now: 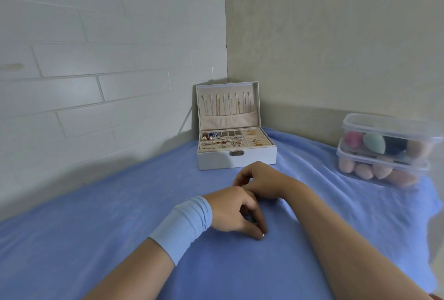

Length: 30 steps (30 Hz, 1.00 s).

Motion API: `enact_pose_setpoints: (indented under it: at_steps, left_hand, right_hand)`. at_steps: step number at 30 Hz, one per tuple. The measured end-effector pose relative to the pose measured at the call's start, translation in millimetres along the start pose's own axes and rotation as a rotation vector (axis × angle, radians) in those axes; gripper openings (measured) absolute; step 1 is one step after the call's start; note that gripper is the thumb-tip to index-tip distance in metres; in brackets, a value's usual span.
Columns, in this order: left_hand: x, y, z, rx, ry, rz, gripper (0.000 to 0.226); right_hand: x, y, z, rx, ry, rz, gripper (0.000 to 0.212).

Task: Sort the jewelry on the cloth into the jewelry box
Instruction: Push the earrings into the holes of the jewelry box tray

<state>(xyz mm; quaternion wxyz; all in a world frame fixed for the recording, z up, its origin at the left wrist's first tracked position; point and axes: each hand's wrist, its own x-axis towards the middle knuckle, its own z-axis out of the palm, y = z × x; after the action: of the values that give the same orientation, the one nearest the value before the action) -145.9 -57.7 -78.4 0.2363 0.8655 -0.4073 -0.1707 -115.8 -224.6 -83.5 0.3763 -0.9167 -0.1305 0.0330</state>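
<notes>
The left hand (236, 213) has its grip pinched on a small silver piece (263, 235) near the middle of the blue cloth (96, 239). The right hand (263, 183) curls just behind; I cannot tell whether its grip holds anything. So tiny a pinch could slip on the reach to the jewelry box (236, 158) at the cloth's far corner, losing the piece in the folds.

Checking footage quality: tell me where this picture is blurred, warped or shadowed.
Head view: the stacked clear containers at the right edge are smeared by blur; the brick lines on the left wall bow from wide-angle distortion; the jewelry box throws a soft shadow leftward onto that wall.
</notes>
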Motion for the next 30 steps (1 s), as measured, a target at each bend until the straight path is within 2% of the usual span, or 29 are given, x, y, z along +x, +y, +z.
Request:
enact_pose_setpoints:
  at_steps: [5,9,12,15,20,25,30]
  left_hand:
    - [-0.3,-13.5,-16.4,-0.209,0.161,-0.013,0.009]
    - [3.4,-36.2,-36.8,-0.426,0.394,-0.095,0.004]
    - [13.7,-51.5,-57.0,-0.472,0.647,-0.173,0.004]
    - [30.6,-61.6,-75.8,-0.5,0.804,-0.199,0.005]
    - [62.4,-72.7,-106.3,-0.549,0.892,-0.172,0.005]
    - [98.7,-88.1,-137.6,-0.486,0.956,-0.178,0.002]
    - [131.5,-106.6,-158.3,-0.334,0.926,-0.196,0.004]
  right_hand:
    - [3.6,-10.6,-3.6,0.077,0.056,0.011,0.013]
    - [20.4,-18.4,-16.1,0.058,0.093,0.005,0.013]
    - [38.2,-26.3,-27.7,0.237,0.193,0.003,0.015]
    - [57.5,-33.2,-35.4,0.401,0.209,0.001,0.012]
    - [92.9,-37.9,-46.7,0.535,0.262,0.013,0.009]
    - [129.4,-33.6,-57.5,0.505,0.348,0.013,0.012]
    - [163.0,-21.9,-70.1,0.414,0.414,0.031,0.007]
